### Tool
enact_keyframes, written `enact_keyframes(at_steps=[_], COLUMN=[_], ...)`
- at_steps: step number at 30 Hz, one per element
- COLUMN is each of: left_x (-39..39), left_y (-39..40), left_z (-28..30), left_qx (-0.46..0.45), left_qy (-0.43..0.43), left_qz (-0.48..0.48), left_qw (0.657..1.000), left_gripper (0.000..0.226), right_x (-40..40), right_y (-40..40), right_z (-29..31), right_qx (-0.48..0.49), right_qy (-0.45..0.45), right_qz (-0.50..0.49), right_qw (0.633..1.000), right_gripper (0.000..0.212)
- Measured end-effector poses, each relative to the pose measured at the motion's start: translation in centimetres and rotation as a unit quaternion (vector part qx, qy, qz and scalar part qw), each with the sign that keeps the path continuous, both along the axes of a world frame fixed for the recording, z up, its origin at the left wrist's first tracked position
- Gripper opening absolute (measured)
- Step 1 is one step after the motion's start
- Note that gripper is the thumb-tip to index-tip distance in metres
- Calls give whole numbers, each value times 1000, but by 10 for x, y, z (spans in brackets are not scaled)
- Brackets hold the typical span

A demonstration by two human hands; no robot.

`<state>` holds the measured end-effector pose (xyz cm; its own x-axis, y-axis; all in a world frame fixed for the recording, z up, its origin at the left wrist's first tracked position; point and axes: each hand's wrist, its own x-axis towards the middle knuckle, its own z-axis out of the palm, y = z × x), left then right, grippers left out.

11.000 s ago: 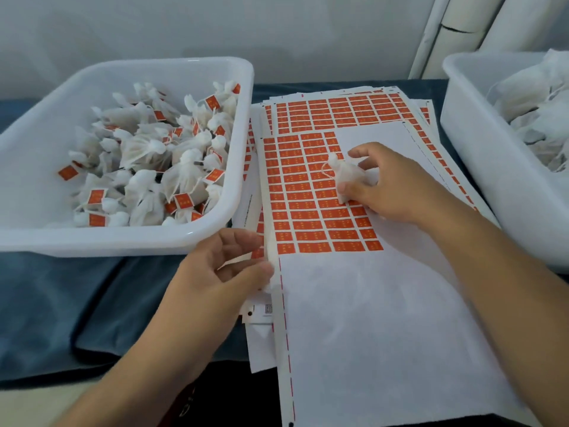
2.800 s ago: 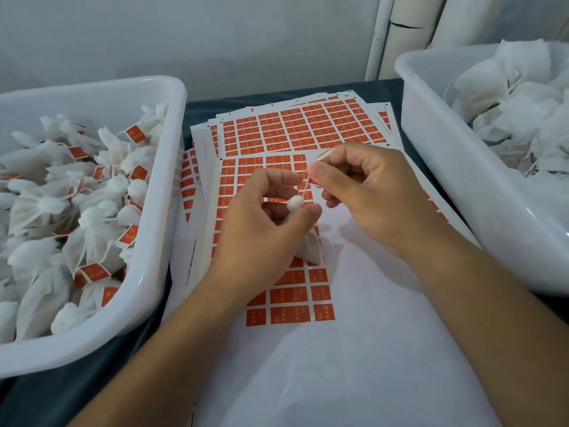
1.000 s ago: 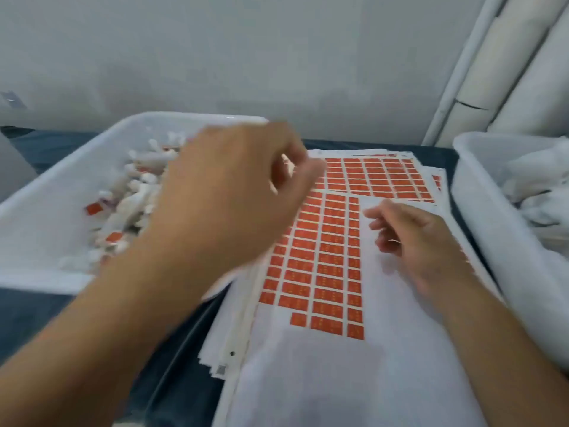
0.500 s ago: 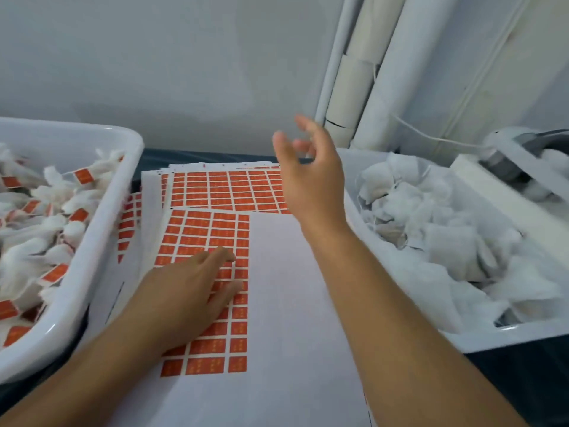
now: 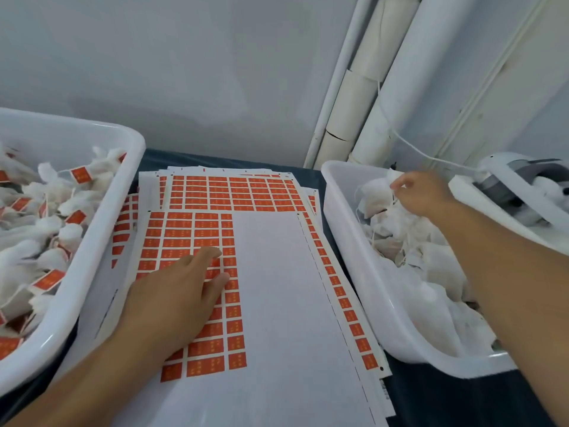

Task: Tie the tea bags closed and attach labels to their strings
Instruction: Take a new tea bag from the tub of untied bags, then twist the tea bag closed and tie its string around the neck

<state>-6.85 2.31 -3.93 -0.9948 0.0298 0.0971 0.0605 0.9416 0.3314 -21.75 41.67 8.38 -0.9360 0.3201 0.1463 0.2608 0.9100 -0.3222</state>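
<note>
Left hand [image 5: 175, 300] lies flat, fingers straight, on the label sheet [image 5: 197, 241]. Right hand [image 5: 421, 192] reaches into the right tub [image 5: 348, 241], pinching an untied tea bag [image 5: 377, 198]. Finished bags [image 5: 55, 217] fill the left tub [image 5: 101, 241].

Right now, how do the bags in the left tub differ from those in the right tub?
The bags in the left tub are gathered shut at the neck and carry orange labels; the bags in the right tub lie flat, ungathered and unlabelled, strings loose. No hand touches the left ones; the right hand pinches a right one, while the left hand rests on the label sheet. Both are white, in white tubs.
</note>
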Motion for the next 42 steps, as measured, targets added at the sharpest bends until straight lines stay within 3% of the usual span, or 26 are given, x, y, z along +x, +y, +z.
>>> enact_keyframes(at_steps=[4, 7, 13, 19, 27, 32, 37, 42], left_x=[-1, -4, -7, -6, -3, -3, -3, -4], left_y=[-8, -11, -13, -11, -11, -11, -11, -11], left_z=[-4, -7, -6, -4, -3, -3, -3, -4], left_qx=[81, 114, 125, 118, 142, 144, 142, 141], left_qy=[0, -6, -11, -17, -11, -7, -12, -19], left_qz=[18, 27, 29, 25, 30, 27, 28, 34], left_qw=[997, 993, 992, 993, 989, 989, 989, 989], left_gripper=[70, 64, 57, 50, 45, 46, 45, 44], right_x=[-20, -37, -57, -53, -34, -31, -39, -48], right_y=[1, -8, -12, -8, -9, 2, 7, 1], right_z=[-6, -1, 1, 2, -6, -6, -13, -18], right_qx=[26, 62, 173, 223, 215, 121, 24, 89], right_qy=[-23, -33, -145, -159, -175, -124, -138, -104], right_qz=[63, 115, 161, 160, 131, 118, 90, 101], right_qw=[997, 991, 961, 948, 952, 978, 986, 985], right_gripper=[28, 25, 24, 22, 31, 30, 27, 30])
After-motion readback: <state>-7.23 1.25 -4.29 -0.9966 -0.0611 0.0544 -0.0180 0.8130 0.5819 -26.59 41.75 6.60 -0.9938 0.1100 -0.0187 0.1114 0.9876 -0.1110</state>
